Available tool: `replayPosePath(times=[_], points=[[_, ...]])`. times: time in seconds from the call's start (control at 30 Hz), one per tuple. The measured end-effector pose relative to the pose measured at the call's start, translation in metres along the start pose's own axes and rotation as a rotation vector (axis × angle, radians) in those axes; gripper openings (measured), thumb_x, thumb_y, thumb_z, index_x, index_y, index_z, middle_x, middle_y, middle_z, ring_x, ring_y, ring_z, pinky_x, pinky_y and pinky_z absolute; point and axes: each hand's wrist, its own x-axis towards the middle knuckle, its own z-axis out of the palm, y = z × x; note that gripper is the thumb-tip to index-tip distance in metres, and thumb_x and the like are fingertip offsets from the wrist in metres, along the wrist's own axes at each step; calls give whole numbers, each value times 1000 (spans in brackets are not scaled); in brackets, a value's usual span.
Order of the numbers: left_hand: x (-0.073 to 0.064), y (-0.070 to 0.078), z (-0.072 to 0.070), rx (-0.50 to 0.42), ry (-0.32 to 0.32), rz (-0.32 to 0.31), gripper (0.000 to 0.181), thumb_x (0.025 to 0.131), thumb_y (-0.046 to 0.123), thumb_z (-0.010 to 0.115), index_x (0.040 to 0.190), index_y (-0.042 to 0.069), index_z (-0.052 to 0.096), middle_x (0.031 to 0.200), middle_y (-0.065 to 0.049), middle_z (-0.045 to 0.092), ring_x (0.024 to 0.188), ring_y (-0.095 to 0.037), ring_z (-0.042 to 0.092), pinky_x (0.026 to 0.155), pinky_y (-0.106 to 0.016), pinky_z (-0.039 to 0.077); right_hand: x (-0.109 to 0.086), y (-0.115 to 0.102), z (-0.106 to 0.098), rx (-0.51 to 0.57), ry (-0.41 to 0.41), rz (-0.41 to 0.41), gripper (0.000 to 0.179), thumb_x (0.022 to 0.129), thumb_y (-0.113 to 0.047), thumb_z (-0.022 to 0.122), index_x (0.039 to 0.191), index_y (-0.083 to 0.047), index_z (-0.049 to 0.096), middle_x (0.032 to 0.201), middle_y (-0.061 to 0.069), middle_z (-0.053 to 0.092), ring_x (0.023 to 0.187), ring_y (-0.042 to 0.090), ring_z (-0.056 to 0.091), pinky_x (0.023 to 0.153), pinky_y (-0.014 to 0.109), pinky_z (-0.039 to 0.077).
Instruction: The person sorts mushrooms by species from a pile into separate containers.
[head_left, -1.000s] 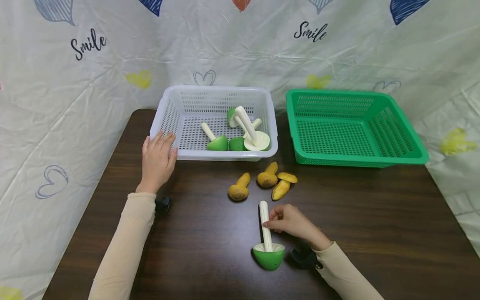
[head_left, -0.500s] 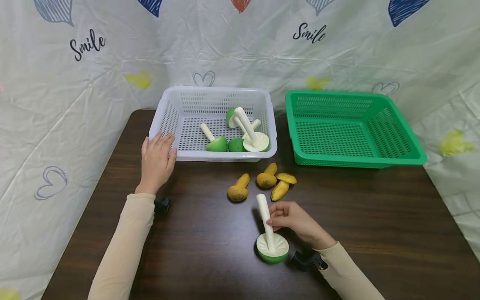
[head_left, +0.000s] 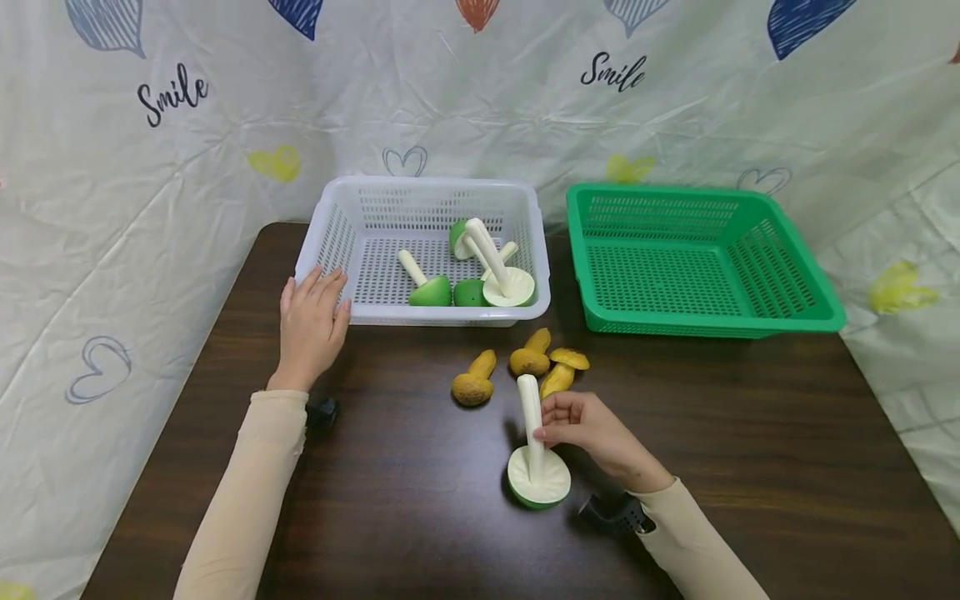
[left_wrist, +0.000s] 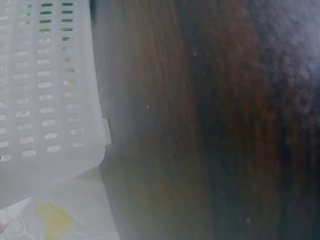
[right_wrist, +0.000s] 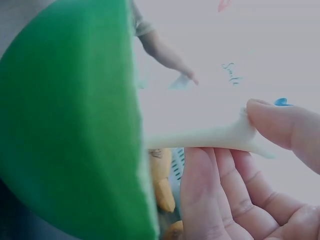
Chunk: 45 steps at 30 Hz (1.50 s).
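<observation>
My right hand [head_left: 596,437] pinches the white stem of a green-capped toy mushroom [head_left: 538,479], thumb on one side and fingers on the other. Its cap is at the bottom with the pale underside facing up, and the stem leans upward. In the right wrist view the green cap [right_wrist: 75,115] fills the left side. My left hand [head_left: 309,333] rests with extended fingers on the front left corner of a white basket [head_left: 435,315]. Inside that basket lie several similar mushrooms, among them one with a short stem [head_left: 431,292]. The left wrist view shows the basket's slotted wall [left_wrist: 50,90], no fingers.
Three yellow-brown toy mushrooms lie on the dark wooden table [head_left: 420,517]: a single one [head_left: 472,389] to the left, a pair [head_left: 529,362] just beyond the held stem. A green basket [head_left: 712,323] stands back right. A printed white sheet [head_left: 480,100] hangs behind.
My right hand has tipped the mushroom up, so more of its cap underside shows, and shifted it slightly away from me. The left hand stays on the basket corner.
</observation>
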Motion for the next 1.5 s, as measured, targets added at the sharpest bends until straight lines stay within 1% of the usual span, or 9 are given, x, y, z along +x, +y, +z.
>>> replayPosePath(times=[0.13, 0.3, 0.4, 0.67, 0.83, 0.97, 1.13, 1.3, 1.5], points=[[-2, 0, 0, -5, -1, 4, 43, 94, 24, 45, 124, -3, 57, 132, -17, 54, 130, -35, 39, 109, -56, 13, 1, -5, -1, 5, 0, -18, 29, 82, -1, 68, 101, 16, 54, 83, 7, 65, 76, 13, 63, 69, 34, 54], [-1, 0, 2, 8, -3, 11, 41, 92, 21, 48, 124, -2, 57, 132, -17, 54, 130, -35, 39, 109, -56, 13, 3, -11, -2, -9, 24, -38, 30, 81, -3, 70, 99, 15, 55, 84, 7, 65, 75, 12, 62, 69, 33, 53], [-1, -1, 2, 13, -5, 5, 41, 92, 22, 47, 125, -2, 57, 132, -16, 54, 131, -34, 39, 110, -54, 11, 6, -14, -2, -14, 34, -53, 28, 80, -3, 70, 98, 14, 56, 83, 6, 64, 74, 12, 61, 68, 33, 53], [-4, -1, 0, 6, 1, 6, 46, 95, 28, 40, 125, -2, 57, 132, -17, 54, 131, -35, 38, 111, -53, 10, 15, -26, -4, -7, 65, -91, 24, 80, -1, 68, 97, 12, 57, 84, 6, 65, 75, 12, 62, 69, 31, 53], [-4, -1, 2, 2, 0, 5, 45, 95, 27, 41, 125, -2, 57, 132, -17, 54, 131, -34, 38, 111, -53, 10, 25, -40, -4, -39, 78, -98, 24, 80, -1, 68, 98, 12, 57, 86, 7, 66, 74, 12, 61, 67, 33, 53], [-3, -2, 1, 10, 4, 6, 42, 94, 24, 44, 125, -1, 57, 132, -16, 54, 131, -34, 39, 109, -56, 13, 35, -55, -2, -66, 73, -129, 23, 80, -1, 67, 98, 10, 58, 84, 7, 65, 73, 14, 60, 65, 32, 52], [-1, -1, 1, 5, 1, 1, 41, 91, 20, 49, 124, -2, 58, 132, -16, 55, 130, -34, 39, 108, -56, 15, 46, -69, 1, -43, 64, -153, 21, 81, 0, 67, 98, 8, 59, 84, 8, 64, 74, 15, 60, 67, 34, 52], [0, 0, 0, -1, 8, 12, 41, 92, 20, 49, 124, -3, 58, 131, -17, 55, 130, -35, 40, 111, -53, 11, 56, -79, 5, -23, 93, -157, 22, 81, -3, 68, 99, 5, 61, 86, 7, 65, 74, 15, 59, 69, 34, 52], [1, 0, 0, 4, 6, 11, 42, 92, 21, 48, 125, -2, 57, 132, -16, 54, 130, -35, 39, 111, -52, 10, 70, -90, 8, 0, 98, -205, 22, 82, -3, 67, 101, 6, 61, 88, 7, 65, 75, 16, 59, 74, 35, 52]])
